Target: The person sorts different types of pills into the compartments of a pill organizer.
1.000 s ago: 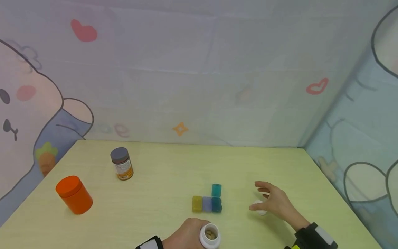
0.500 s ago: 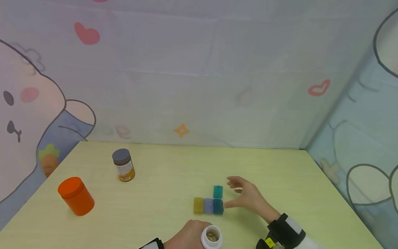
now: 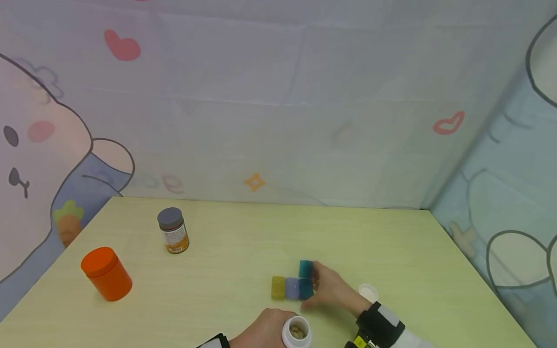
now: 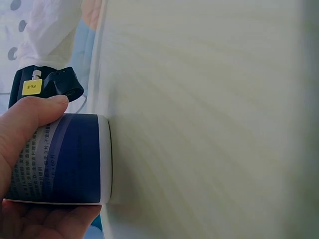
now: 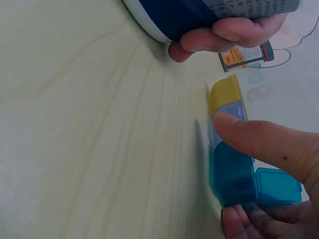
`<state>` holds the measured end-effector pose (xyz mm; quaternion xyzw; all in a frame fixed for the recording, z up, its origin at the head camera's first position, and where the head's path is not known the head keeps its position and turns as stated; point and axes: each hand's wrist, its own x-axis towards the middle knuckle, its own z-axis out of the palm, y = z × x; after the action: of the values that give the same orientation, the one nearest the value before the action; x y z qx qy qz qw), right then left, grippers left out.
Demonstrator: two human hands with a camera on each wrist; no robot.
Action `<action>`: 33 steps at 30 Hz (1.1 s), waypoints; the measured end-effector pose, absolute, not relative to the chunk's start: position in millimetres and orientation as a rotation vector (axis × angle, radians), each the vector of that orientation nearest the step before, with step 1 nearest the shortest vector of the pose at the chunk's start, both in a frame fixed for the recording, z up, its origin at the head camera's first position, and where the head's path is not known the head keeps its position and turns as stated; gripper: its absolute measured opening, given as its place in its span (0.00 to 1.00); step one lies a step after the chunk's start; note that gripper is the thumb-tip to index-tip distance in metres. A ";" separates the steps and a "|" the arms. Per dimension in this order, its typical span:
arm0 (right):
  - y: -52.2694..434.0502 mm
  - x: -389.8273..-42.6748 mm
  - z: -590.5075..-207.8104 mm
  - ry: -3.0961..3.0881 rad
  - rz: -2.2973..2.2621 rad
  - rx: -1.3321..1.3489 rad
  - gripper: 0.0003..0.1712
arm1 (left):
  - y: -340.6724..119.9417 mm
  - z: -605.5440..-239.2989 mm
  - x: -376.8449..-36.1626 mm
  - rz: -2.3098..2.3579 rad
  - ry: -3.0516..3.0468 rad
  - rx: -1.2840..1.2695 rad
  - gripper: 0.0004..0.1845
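A small pill box (image 3: 292, 287) with yellow, lilac and teal cells lies on the pale green table (image 3: 243, 241); its teal cell stands with the lid (image 3: 305, 268) flipped up. My right hand (image 3: 324, 289) grips the teal end (image 5: 232, 178), thumb (image 5: 264, 145) on the near side and fingers on the far side. My left hand (image 3: 263, 329) holds an open white bottle (image 3: 297, 332) with tan tablets inside, at the table's near edge; its label is dark blue (image 4: 67, 159). The bottle's white cap (image 3: 368, 292) lies on the table right of my right hand.
An orange lidded jar (image 3: 106, 273) stands at the left. Behind it is a small brown bottle with a grey cap (image 3: 173, 230), also showing in the right wrist view (image 5: 245, 56). Cartoon-printed cloth walls close the table at the back and right.
My right hand left the white cap on the table and moved left to the pill box, where it now grips the teal end. The left hand kept holding the bottle.
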<state>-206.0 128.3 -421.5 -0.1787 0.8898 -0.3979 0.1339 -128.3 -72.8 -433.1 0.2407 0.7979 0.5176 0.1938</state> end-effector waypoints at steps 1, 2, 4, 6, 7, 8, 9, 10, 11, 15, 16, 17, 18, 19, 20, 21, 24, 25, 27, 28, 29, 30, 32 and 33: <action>127.7 -205.6 -421.8 2.582 -1.157 -0.503 0.40 | -72.7 -433.1 -128.3 1.447 2.238 0.671 0.11; 127.3 -205.3 -422.1 2.583 -1.165 -0.488 0.40 | -72.5 -433.3 -128.5 1.445 2.238 0.666 0.11; 126.7 -205.4 -422.9 2.587 -1.172 -0.472 0.40 | -72.5 -433.4 -128.9 1.441 2.241 0.667 0.11; 126.5 -205.8 -424.1 2.591 -1.170 -0.470 0.38 | -72.8 -433.6 -129.2 1.441 2.242 0.674 0.11; 126.5 -206.2 -424.9 2.591 -1.170 -0.475 0.36 | -72.9 -433.7 -129.5 1.437 2.244 0.681 0.12; 126.7 -206.6 -425.7 2.590 -1.168 -0.483 0.34 | -73.1 -433.8 -129.7 1.436 2.240 0.681 0.12; 126.9 -207.0 -426.4 2.588 -1.168 -0.491 0.32 | -73.4 -433.8 -129.8 1.434 2.233 0.681 0.12; 127.1 -207.2 -427.0 2.584 -1.170 -0.500 0.31 | -73.9 -433.8 -129.9 1.434 2.223 0.677 0.12; 127.4 -207.5 -427.4 2.582 -1.173 -0.507 0.29 | -74.5 -434.0 -130.2 1.438 2.213 0.680 0.12; 128.6 -207.6 -427.9 2.571 -1.184 -0.529 0.28 | -79.1 -428.4 -133.0 1.500 2.165 0.691 0.19; 128.8 -207.7 -428.0 2.569 -1.186 -0.537 0.28 | -81.0 -425.1 -134.6 1.514 2.181 0.711 0.22; 129.0 -207.7 -427.9 2.566 -1.192 -0.543 0.28 | -83.0 -421.0 -136.6 1.531 2.209 0.746 0.25; 129.1 -207.7 -427.9 2.558 -1.201 -0.548 0.28 | -85.3 -416.0 -139.0 1.549 2.237 0.774 0.26; 129.4 -207.7 -427.9 2.552 -1.209 -0.553 0.28 | -87.3 -410.7 -141.7 1.567 2.277 0.796 0.28; 129.6 -207.7 -428.0 2.548 -1.215 -0.559 0.28 | -89.7 -405.4 -144.6 1.581 2.326 0.826 0.28; 129.9 -207.8 -428.1 2.543 -1.223 -0.567 0.28 | -92.2 -399.9 -147.7 1.590 2.383 0.852 0.28; 130.3 -207.7 -428.3 2.532 -1.239 -0.568 0.31 | -98.1 -386.3 -157.3 1.645 2.510 0.851 0.27; 130.5 -207.8 -428.4 2.533 -1.234 -0.570 0.32 | -99.3 -382.3 -160.2 1.654 2.559 0.840 0.27; 130.5 -208.0 -428.6 2.535 -1.221 -0.571 0.33 | -100.8 -376.7 -165.7 1.652 2.655 0.823 0.28; 130.5 -208.2 -428.7 2.535 -1.217 -0.568 0.33 | -100.9 -374.7 -168.5 1.634 2.711 0.820 0.28; 130.4 -208.5 -428.6 2.535 -1.211 -0.566 0.33 | -100.7 -373.5 -171.4 1.604 2.764 0.825 0.28; 130.4 -208.6 -428.9 2.533 -1.208 -0.564 0.33 | -100.1 -372.8 -174.2 1.558 2.820 0.823 0.29; 130.3 -208.6 -429.0 2.532 -1.207 -0.561 0.33 | -98.6 -373.1 -179.6 1.427 2.928 0.832 0.30; 130.4 -208.3 -429.2 2.531 -1.208 -0.559 0.33 | -97.6 -373.9 -182.3 1.347 2.970 0.836 0.30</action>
<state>-208.3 130.4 -429.2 -0.1937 0.8763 -0.4181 0.1405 -182.3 -97.6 -373.9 0.2467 0.8766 0.3976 -0.1124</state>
